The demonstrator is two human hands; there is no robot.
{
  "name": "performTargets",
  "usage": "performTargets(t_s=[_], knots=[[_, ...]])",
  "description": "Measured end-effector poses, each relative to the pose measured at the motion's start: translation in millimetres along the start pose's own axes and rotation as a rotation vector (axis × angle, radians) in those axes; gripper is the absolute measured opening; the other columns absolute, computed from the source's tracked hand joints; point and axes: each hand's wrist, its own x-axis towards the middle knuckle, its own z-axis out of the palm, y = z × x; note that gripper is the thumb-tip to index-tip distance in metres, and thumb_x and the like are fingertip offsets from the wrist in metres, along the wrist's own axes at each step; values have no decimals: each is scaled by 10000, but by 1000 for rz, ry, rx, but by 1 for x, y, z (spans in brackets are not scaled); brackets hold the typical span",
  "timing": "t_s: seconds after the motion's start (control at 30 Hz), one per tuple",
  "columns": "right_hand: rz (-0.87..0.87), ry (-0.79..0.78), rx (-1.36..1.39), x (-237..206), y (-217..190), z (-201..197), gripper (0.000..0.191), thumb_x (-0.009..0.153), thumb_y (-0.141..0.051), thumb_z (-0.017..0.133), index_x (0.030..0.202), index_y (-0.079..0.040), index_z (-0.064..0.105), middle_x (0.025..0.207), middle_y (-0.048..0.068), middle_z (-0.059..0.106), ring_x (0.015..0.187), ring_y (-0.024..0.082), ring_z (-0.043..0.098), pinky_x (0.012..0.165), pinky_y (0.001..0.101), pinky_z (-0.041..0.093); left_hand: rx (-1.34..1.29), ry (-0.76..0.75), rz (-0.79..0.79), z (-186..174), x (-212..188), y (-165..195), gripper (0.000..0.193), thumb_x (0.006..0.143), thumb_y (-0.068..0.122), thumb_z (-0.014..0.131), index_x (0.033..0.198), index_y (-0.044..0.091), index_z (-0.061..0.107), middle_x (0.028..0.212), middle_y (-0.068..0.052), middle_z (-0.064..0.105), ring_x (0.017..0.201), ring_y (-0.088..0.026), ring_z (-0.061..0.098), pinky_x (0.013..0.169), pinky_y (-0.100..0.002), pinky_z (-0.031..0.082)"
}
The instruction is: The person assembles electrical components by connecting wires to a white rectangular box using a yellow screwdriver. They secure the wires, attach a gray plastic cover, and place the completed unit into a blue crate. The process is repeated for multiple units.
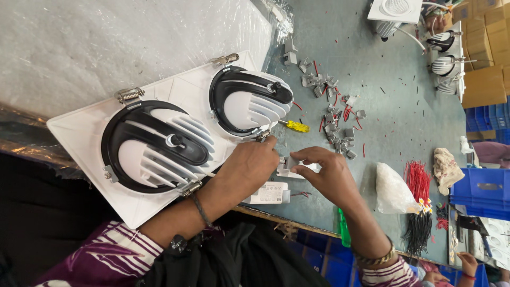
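A white twin downlight fitting lies back-up on the grey-green bench, with two black rings and white finned heat sinks. My left hand rests at the fitting's near edge by a spring clip, fingertips at a small metal part. My right hand pinches a small white connector block just beside the left hand. A white driver box lies under my left wrist. A yellow-handled screwdriver lies just beyond my hands.
Several small grey connectors and red wire bits are scattered past the screwdriver. A clear bag and a bundle of red and black wires lie to the right. More fittings, cardboard boxes and blue crates stand farther off.
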Motion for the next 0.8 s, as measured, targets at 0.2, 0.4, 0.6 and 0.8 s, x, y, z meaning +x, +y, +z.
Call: performTargets(t_s=[0.2, 0.4, 0.6, 0.8], knots=[[-346, 91, -232, 3, 0, -2, 216, 809, -215, 819, 1005, -126, 813, 926, 31, 726, 827, 257, 653, 704, 382, 534, 0, -4, -3, -3, 0, 2, 20, 740, 49, 711, 749, 36, 724, 936, -156, 663, 685, -259, 740, 601, -367, 586], [-287, -21, -219, 14, -1, -6, 218, 774, -237, 839, 979, -165, 825, 820, 3, 691, 767, 214, 644, 645, 373, 522, -15, -42, -6, -8, 1, 3, 17, 725, 41, 708, 734, 38, 723, 923, -134, 664, 683, -246, 742, 600, -355, 589], [-296, -70, -258, 22, -3, -7, 141, 781, -230, 839, 904, -164, 819, 789, 2, 683, 753, 216, 667, 606, 387, 511, -29, -110, -16, -8, 2, 4, 39, 759, 50, 703, 754, 17, 722, 894, -131, 652, 661, -245, 740, 575, -361, 587], [-231, -89, -182, 21, 0, -5, 166, 766, -229, 839, 920, -169, 827, 810, 5, 694, 723, 214, 683, 605, 380, 527, -38, -121, 21, -6, 1, 2, 70, 708, 18, 678, 764, 26, 720, 927, -144, 649, 671, -261, 734, 595, -367, 589]])
